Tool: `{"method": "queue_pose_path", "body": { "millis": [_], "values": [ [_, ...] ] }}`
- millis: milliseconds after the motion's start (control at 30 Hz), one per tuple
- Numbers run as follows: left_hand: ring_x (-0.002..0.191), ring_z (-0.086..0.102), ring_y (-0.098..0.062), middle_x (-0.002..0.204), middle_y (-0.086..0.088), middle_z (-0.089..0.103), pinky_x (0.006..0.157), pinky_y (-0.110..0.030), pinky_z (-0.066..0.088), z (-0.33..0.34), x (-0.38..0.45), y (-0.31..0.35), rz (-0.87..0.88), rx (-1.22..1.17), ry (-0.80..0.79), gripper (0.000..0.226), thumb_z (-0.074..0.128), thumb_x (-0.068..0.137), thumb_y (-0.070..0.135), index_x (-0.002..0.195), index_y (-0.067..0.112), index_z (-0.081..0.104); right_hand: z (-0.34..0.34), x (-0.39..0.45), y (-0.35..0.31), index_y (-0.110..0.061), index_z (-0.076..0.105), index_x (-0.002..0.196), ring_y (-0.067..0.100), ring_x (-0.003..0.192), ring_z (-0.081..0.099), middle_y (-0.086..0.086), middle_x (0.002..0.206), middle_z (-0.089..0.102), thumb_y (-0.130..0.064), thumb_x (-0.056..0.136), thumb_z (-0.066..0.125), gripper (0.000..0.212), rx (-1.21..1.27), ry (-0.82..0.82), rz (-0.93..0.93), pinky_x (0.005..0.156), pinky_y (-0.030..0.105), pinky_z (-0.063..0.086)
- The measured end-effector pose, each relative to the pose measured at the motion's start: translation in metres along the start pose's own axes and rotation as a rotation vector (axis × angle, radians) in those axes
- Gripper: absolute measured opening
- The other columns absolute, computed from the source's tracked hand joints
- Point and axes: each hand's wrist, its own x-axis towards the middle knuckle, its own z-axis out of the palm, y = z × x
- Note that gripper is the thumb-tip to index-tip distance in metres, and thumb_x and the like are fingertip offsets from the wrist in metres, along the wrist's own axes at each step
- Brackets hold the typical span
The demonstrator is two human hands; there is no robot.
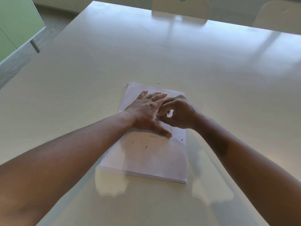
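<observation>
A stack of white paper sheets [151, 159] lies on the pale table [162, 59], a few small dark marks on its top sheet. My left hand [148, 110] lies flat on the far half of the stack, fingers straight and spread, thumb stretched toward me. My right hand [177, 111] sits just right of it, fingers curled, thumb and forefinger pinched together at a small spot on the top sheet beside my left hand. What they pinch is too small to make out.
Two pale chairs [187, 8] [276, 15] stand at the table's far edge. A green-panelled board on a metal leg [35, 46] stands on the carpet to the left. The table's left edge runs diagonally.
</observation>
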Motion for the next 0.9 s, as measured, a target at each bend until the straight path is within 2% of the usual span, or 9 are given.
{"method": "queue_pose_path", "body": {
  "millis": [167, 267, 367, 467, 567, 767, 833, 900],
  "values": [
    [0.158, -0.004, -0.006, 0.172, 0.010, 0.008, 0.128, -0.043, -0.009, 0.002, -0.002, -0.003, -0.002, -0.038, 0.003, 0.141, 0.048, 0.046, 0.107, 0.163, 0.035, 0.016, -0.014, -0.005, 0.004, -0.014, 0.078, 0.069, 0.008, 0.062, 0.065, -0.006, 0.070, 0.073, -0.009, 0.068, 0.084, 0.008, 0.029, -0.196, 0.058, 0.063, 0.024, 0.054],
    [0.158, -0.002, -0.009, 0.172, 0.007, 0.010, 0.128, -0.043, -0.008, 0.000, -0.001, -0.002, 0.010, -0.011, -0.001, 0.144, 0.046, 0.048, 0.106, 0.164, 0.029, 0.012, -0.009, 0.003, 0.009, -0.011, 0.076, 0.067, 0.010, 0.059, 0.061, -0.005, 0.069, 0.070, -0.003, 0.068, 0.081, 0.009, -0.016, -0.032, 0.076, 0.062, 0.030, 0.054],
    [0.158, -0.002, -0.009, 0.172, 0.008, 0.010, 0.128, -0.044, -0.007, 0.000, 0.000, -0.002, 0.006, 0.004, 0.001, 0.145, 0.044, 0.048, 0.107, 0.164, 0.028, 0.012, 0.002, 0.004, 0.005, -0.007, 0.076, 0.068, 0.011, 0.060, 0.061, 0.001, 0.070, 0.071, 0.000, 0.069, 0.081, 0.009, -0.001, 0.095, 0.075, 0.061, 0.026, 0.054],
    [0.158, -0.002, -0.009, 0.172, 0.007, 0.009, 0.128, -0.044, -0.008, 0.001, 0.000, -0.003, 0.004, -0.005, -0.002, 0.143, 0.045, 0.046, 0.107, 0.164, 0.030, 0.016, -0.001, -0.007, 0.000, -0.009, 0.077, 0.071, 0.009, 0.060, 0.062, -0.001, 0.072, 0.073, -0.010, 0.071, 0.084, 0.007, 0.083, -0.026, 0.055, 0.063, 0.019, 0.053],
    [0.157, -0.005, -0.005, 0.172, 0.011, 0.007, 0.127, -0.044, -0.009, 0.000, -0.002, -0.003, -0.005, -0.030, -0.008, 0.139, 0.049, 0.047, 0.105, 0.163, 0.035, 0.017, -0.015, -0.018, 0.005, -0.011, 0.078, 0.073, 0.011, 0.064, 0.066, 0.000, 0.074, 0.074, -0.014, 0.072, 0.086, 0.008, 0.119, -0.148, 0.135, 0.065, 0.022, 0.054],
    [0.156, -0.007, -0.003, 0.172, 0.013, 0.005, 0.127, -0.042, -0.011, 0.000, -0.003, -0.002, -0.003, -0.032, -0.009, 0.136, 0.053, 0.051, 0.103, 0.163, 0.037, 0.016, -0.015, -0.024, 0.009, -0.014, 0.078, 0.072, -0.001, 0.060, 0.061, -0.005, 0.073, 0.073, -0.011, 0.071, 0.085, 0.008, 0.009, 0.037, 0.175, 0.066, 0.014, 0.048],
    [0.157, -0.006, -0.004, 0.172, 0.013, 0.006, 0.127, -0.042, -0.010, 0.000, -0.003, -0.003, -0.001, -0.030, -0.001, 0.134, 0.054, 0.052, 0.102, 0.163, 0.036, 0.016, -0.016, -0.027, 0.005, -0.014, 0.078, 0.071, 0.000, 0.060, 0.060, -0.005, 0.073, 0.073, -0.009, 0.071, 0.086, 0.009, 0.034, 0.005, 0.179, 0.065, 0.013, 0.047],
    [0.156, -0.005, -0.003, 0.172, 0.013, 0.007, 0.127, -0.043, -0.009, 0.001, -0.003, -0.003, 0.003, -0.031, 0.006, 0.132, 0.053, 0.054, 0.101, 0.163, 0.036, 0.017, -0.021, -0.031, 0.003, -0.014, 0.077, 0.071, 0.004, 0.061, 0.062, -0.005, 0.074, 0.073, -0.010, 0.071, 0.086, 0.010, 0.074, -0.095, 0.173, 0.064, 0.016, 0.049]
  ]
}}
